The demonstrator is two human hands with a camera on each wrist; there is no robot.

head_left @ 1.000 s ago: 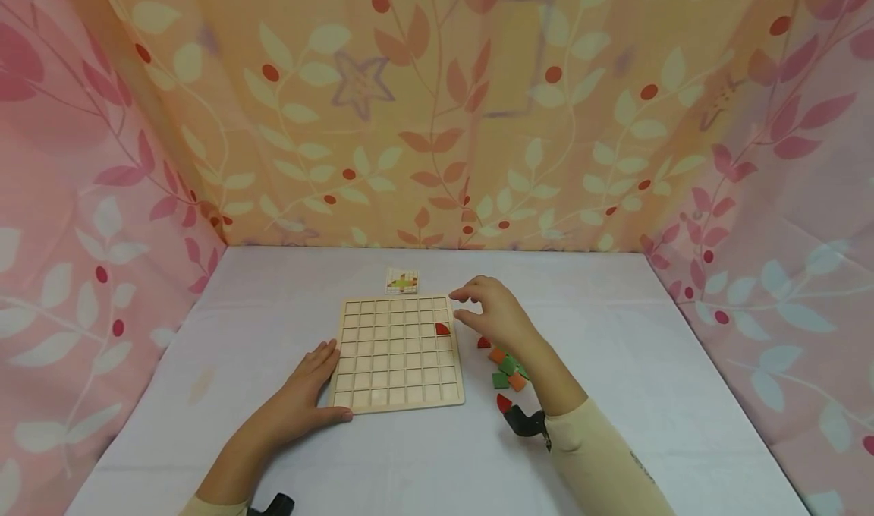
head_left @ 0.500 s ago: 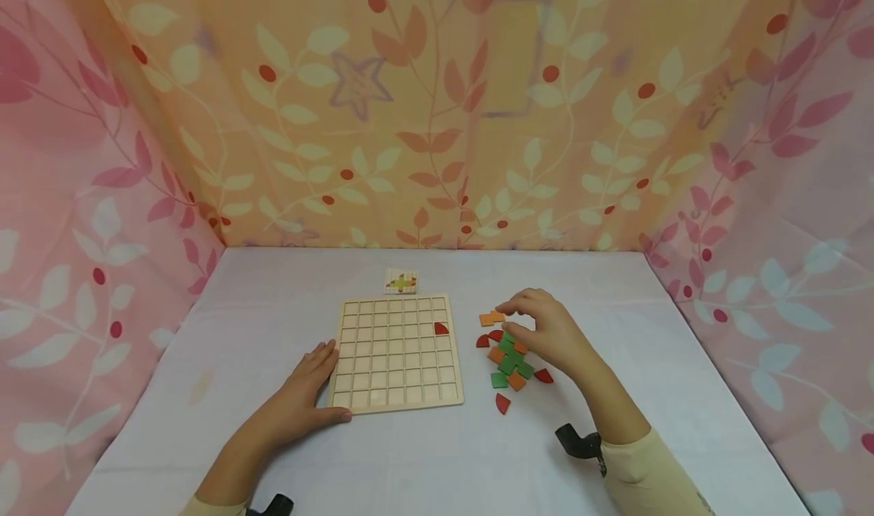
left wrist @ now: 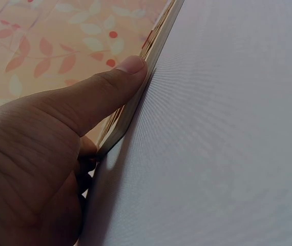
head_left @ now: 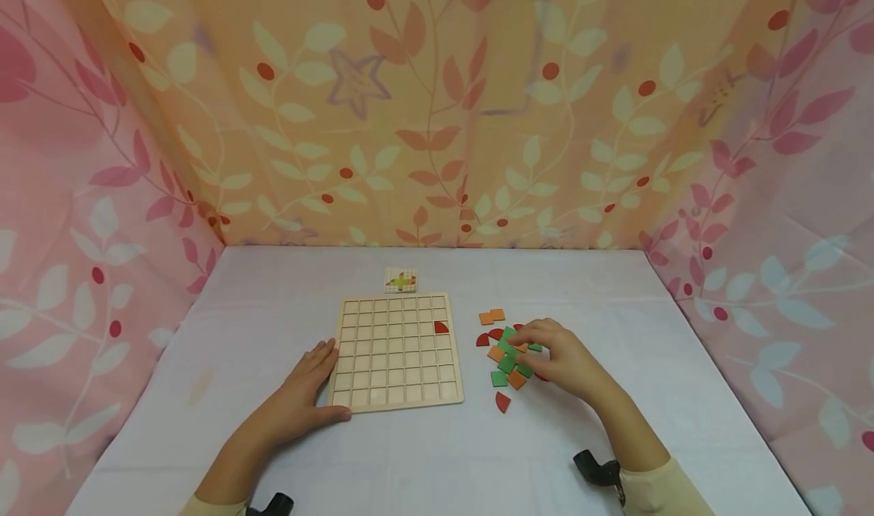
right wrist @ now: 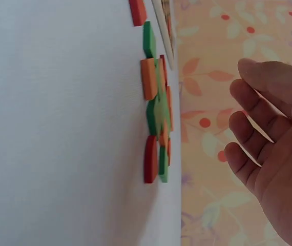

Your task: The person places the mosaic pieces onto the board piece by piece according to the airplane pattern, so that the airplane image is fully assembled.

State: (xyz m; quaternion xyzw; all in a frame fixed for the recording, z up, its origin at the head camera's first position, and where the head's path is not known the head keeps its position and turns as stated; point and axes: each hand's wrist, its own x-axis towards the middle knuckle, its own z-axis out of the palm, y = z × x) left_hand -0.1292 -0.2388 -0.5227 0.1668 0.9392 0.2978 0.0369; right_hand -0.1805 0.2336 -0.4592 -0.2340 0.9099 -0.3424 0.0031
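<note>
A square wooden grid board (head_left: 396, 353) lies on the table with one red quarter-circle piece (head_left: 441, 327) in a cell near its right edge. Against the board's near left corner rests my left hand (head_left: 300, 391), its fingers along the left side and its thumb on the front edge; the left wrist view shows the thumb (left wrist: 110, 89) touching that edge. To the right, my right hand (head_left: 563, 360) hovers over a loose pile of green squares (head_left: 507, 363), orange squares (head_left: 517, 379) and red quarter circles. In the right wrist view its fingers are loosely bent, with nothing visible between them.
A small pattern card (head_left: 400, 280) lies just behind the board. Two orange squares (head_left: 492, 316) sit apart at the far side of the pile, and a red piece (head_left: 502, 402) at its near side. Floral cloth walls (head_left: 437, 121) stand behind and at both sides of the white table.
My right hand has drawn back from the board's upper right corner to the right and toward me, over the pile, uncovering the two orange squares. The left hand has stayed in place.
</note>
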